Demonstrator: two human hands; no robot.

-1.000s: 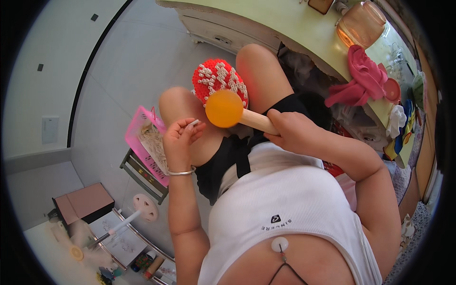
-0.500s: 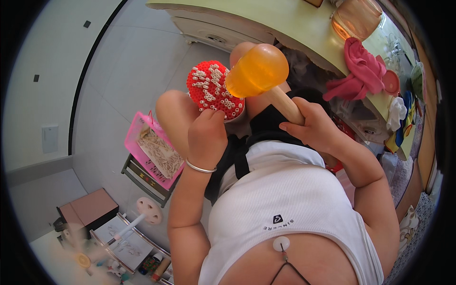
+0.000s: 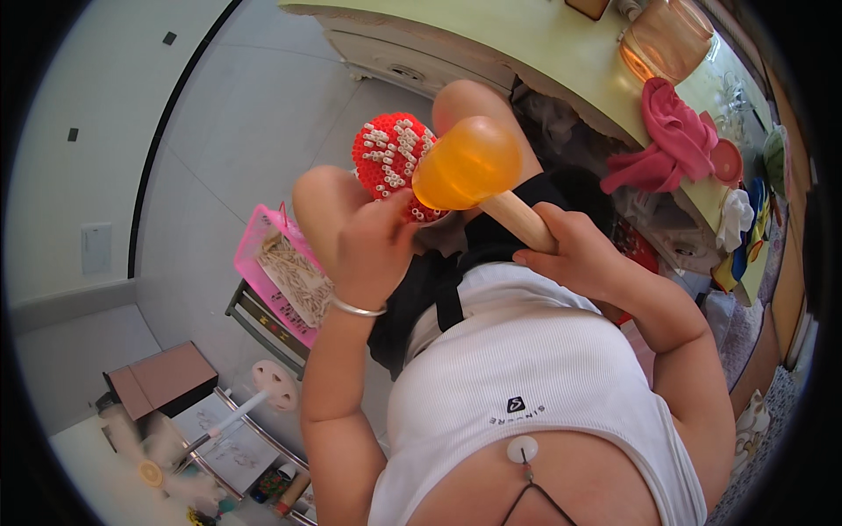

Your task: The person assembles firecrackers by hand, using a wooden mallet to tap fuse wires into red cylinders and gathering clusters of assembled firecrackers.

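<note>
My right hand (image 3: 579,250) grips the wooden handle (image 3: 519,219) of a mallet with a translucent amber head (image 3: 469,162). That head is over the right part of a round red peg-studded piece (image 3: 368,158), which carries many short white tube-like pegs (image 3: 395,153) and sits between my knees. Part of the red piece is hidden behind the mallet head. At its near rim, my left hand (image 3: 375,250), with a silver bangle on the wrist, has its fingers curled close together; whatever is between the fingertips is too blurred to make out.
Left of my knee, a pink basket (image 3: 254,238) of pale sticks rests on a dark stool (image 3: 263,324). A pale green table (image 3: 500,26) at upper right bears a pink cloth (image 3: 667,131) and an amber container (image 3: 667,39). A white fan (image 3: 153,473) stands lower left.
The mallet head has come down and slightly left, nearer the red piece. My left hand has shifted at the near rim, its fingertips higher. The view has also shifted slightly.
</note>
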